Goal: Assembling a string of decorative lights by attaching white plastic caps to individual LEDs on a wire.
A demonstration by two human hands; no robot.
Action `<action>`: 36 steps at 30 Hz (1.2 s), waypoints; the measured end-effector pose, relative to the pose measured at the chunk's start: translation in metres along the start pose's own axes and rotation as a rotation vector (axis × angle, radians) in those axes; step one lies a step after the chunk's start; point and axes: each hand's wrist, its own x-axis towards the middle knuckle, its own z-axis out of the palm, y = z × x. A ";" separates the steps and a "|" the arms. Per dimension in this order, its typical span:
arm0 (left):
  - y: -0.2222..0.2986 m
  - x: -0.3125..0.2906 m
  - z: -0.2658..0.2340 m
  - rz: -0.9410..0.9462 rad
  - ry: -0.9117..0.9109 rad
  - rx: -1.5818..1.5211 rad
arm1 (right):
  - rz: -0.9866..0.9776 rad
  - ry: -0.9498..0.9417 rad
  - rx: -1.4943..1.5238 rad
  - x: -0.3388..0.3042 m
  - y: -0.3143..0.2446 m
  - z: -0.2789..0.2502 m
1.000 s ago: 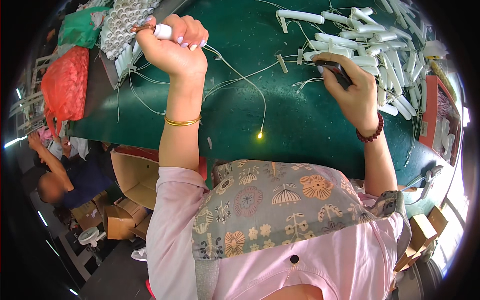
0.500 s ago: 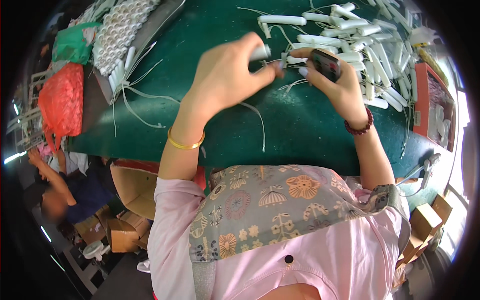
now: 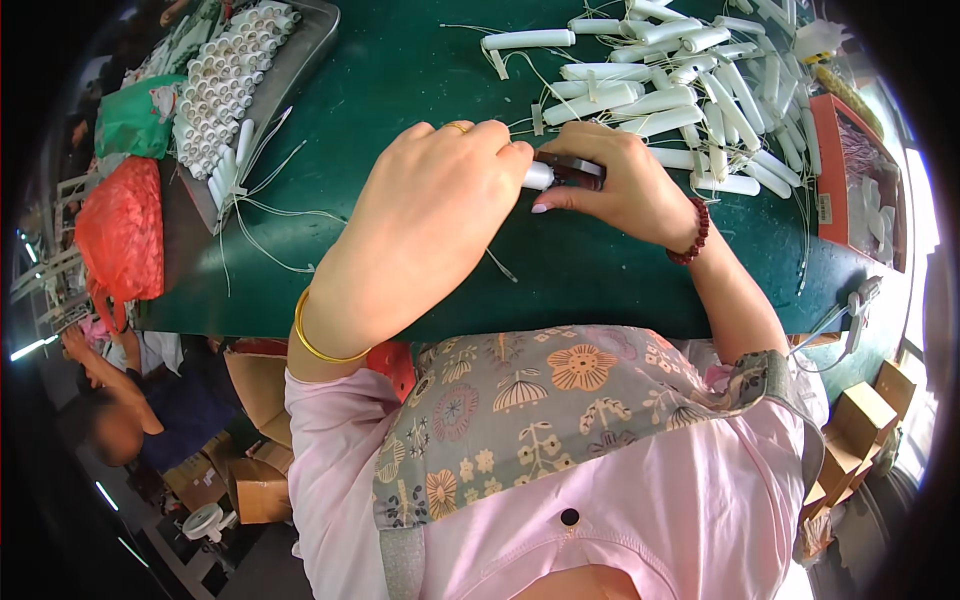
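My left hand (image 3: 425,220) is closed round a white cylinder, its back turned up and hiding most of the piece. Only the cylinder's end (image 3: 538,176) shows, past the thumb and fingers. My right hand (image 3: 630,180) grips a small dark block (image 3: 578,172), its thumb below and fingers above. Block and cylinder end meet, or nearly so; I cannot tell if they touch. A thin pale wire (image 3: 502,266) comes out below my left hand. Just beyond my right hand lies a heap of white cylinders (image 3: 665,100) with thin wires.
A metal tray (image 3: 318,30) at the far left holds many upright white cylinders (image 3: 225,85). Beside it are a green bag (image 3: 135,120) and a red bag (image 3: 122,230). An orange box (image 3: 835,205) stands right on the green table (image 3: 390,70). Another person (image 3: 180,395) works at lower left.
My left hand has come nearer to me, and the hands have drawn together. The cylinder end and the dark block, apart before, are now close against each other. The block has turned.
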 end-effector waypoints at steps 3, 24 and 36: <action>-0.011 -0.003 -0.002 -0.008 -0.019 0.000 | 0.041 -0.035 0.010 0.000 0.000 -0.001; -0.078 0.001 0.042 0.028 0.600 -1.966 | 0.067 -0.375 0.305 -0.005 -0.025 0.030; -0.210 -0.055 0.016 -0.813 0.670 -0.674 | 0.026 -0.376 0.283 -0.008 -0.020 0.028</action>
